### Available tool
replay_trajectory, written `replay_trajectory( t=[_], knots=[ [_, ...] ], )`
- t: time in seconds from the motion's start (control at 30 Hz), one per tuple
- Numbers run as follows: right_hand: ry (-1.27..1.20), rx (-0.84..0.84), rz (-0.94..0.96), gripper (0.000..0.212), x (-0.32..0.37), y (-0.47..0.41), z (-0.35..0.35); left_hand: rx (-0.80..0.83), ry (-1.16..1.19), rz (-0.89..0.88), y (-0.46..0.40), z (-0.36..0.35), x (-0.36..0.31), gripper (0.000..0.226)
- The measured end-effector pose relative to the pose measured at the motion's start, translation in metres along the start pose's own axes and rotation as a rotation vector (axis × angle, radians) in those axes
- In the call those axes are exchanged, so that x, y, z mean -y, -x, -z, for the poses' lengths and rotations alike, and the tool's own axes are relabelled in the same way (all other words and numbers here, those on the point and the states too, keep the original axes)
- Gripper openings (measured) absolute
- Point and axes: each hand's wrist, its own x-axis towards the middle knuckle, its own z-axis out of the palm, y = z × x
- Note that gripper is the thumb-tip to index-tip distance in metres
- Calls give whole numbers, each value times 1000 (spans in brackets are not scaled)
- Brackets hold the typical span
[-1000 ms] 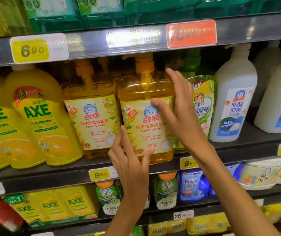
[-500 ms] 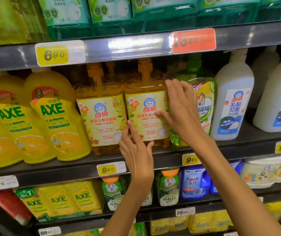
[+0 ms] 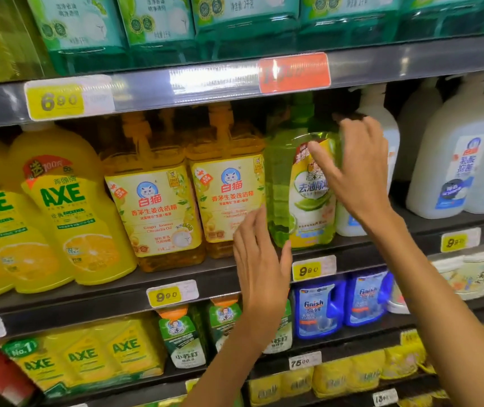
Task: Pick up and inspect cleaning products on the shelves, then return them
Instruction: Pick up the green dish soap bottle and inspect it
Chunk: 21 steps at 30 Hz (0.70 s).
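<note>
Both hands close on the green bottle [image 3: 299, 183], neither gripping it.

The right hand [image 3: 355, 171] reaches round its far shoulder, fingers loosely curled, thumb across the label, probably to draw it forward; the left hand [image 3: 260, 259] waits flat and spread below its near corner, likely to catch the base. The bottle stands upright on the shelf [image 3: 205, 277] between them: translucent green, pump top, lime-printed label.

You read AXE on the yellow bottle [image 3: 67, 207], 白猫 on the amber bottle [image 3: 154, 201], finish on the blue bottle [image 3: 318, 306], 6.90 on the yellow price tag [image 3: 58, 99], 75.00 on the white tag [image 3: 305, 361].
</note>
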Motion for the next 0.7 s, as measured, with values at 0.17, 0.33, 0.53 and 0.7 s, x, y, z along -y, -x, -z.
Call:
replay_trajectory(
  t=[0.17, 0.33, 0.53, 0.7],
  knots=[
    [86, -16, 101, 62, -14, -5, -11, 98, 183, 101, -5, -29, -21, 78],
    [-95, -16, 173, 57, -26, -8, -8, -95, 296, 337, -10, -50, -40, 75],
    [-336, 75, 207, 56, -38, -5, -5, -198, 383, 474, -22, -56, -46, 71],
    [-638, 89, 194, 57, -42, -2, -2, -305, 437, 435, -16, -54, -50, 62]
  ],
)
